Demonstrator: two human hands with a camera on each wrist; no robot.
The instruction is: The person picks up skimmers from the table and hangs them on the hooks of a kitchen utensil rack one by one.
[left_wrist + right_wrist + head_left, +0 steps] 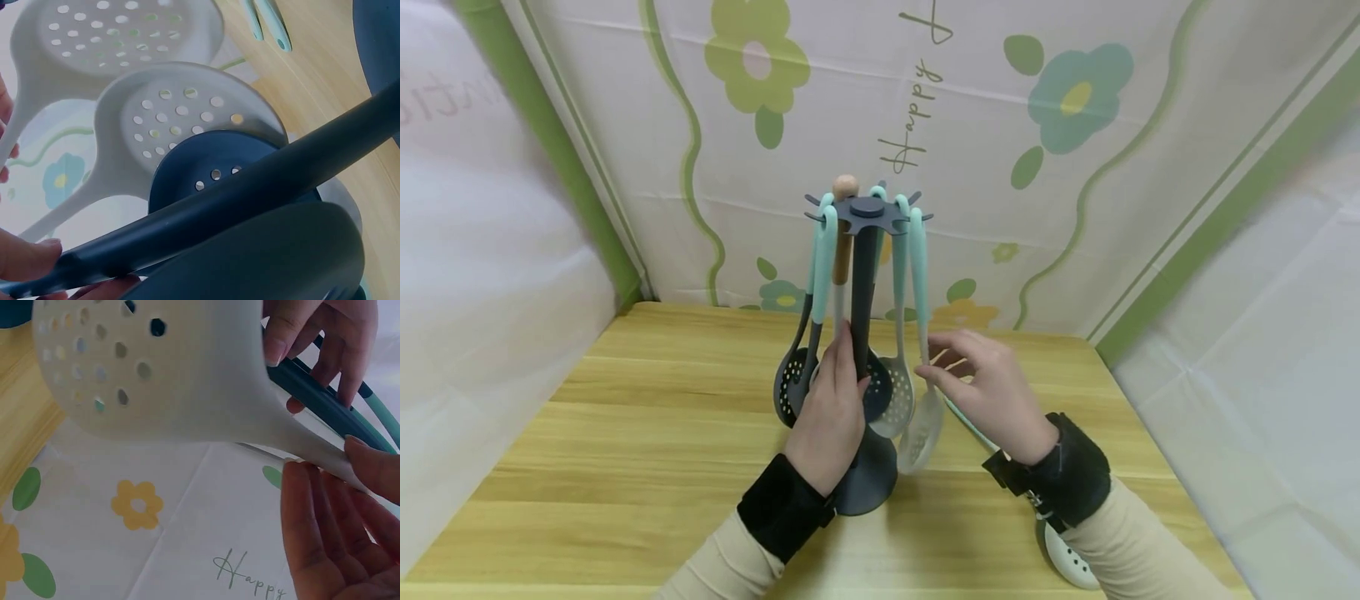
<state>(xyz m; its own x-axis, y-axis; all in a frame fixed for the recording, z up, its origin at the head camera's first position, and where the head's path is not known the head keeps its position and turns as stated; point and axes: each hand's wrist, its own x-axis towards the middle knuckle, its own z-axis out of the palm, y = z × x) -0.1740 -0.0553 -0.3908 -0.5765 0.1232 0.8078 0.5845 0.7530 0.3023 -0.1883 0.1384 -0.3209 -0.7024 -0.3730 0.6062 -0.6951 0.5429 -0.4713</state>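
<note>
A dark utensil stand [867, 462] stands on the table, several kitchen tools with mint handles hanging from its hooked top. My left hand [831, 417] grips the stand's post [250, 187], its thumb toward the right. On the right side hangs a beige slotted spoon [922, 433], its mint handle [919, 258] hooked at the top. My right hand [992, 387] pinches this spoon's neck [319, 450] between thumb and fingers. Beside it hang a second pale slotted spoon [897, 400] and a dark slotted one [877, 387]. Another dark perforated tool [787, 383] hangs on the left, partly hidden.
A white perforated tool [1070, 560] lies at the table's front right, partly under my right forearm. A mint handle [973, 427] lies behind the right wrist. Printed cloth walls [850, 100] enclose the wooden table [625, 417] at the back and sides.
</note>
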